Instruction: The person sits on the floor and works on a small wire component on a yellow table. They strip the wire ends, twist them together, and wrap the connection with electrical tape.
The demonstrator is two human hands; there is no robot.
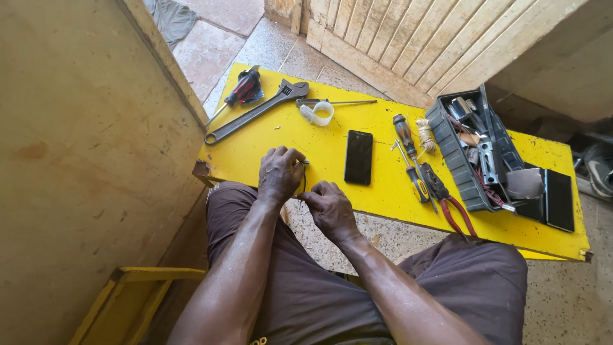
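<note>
Gripping: left hand [280,174] and right hand [329,206] pinch a thin dark wire [304,181]
Nearby: black phone [359,156], adjustable wrench [255,111], screwdrivers [410,160]
Surface: yellow board [319,147]

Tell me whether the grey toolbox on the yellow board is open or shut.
Open. The grey toolbox on the yellow board shows its inside from above, with tools and red wires lying in it uncovered. No lid over it.
</note>
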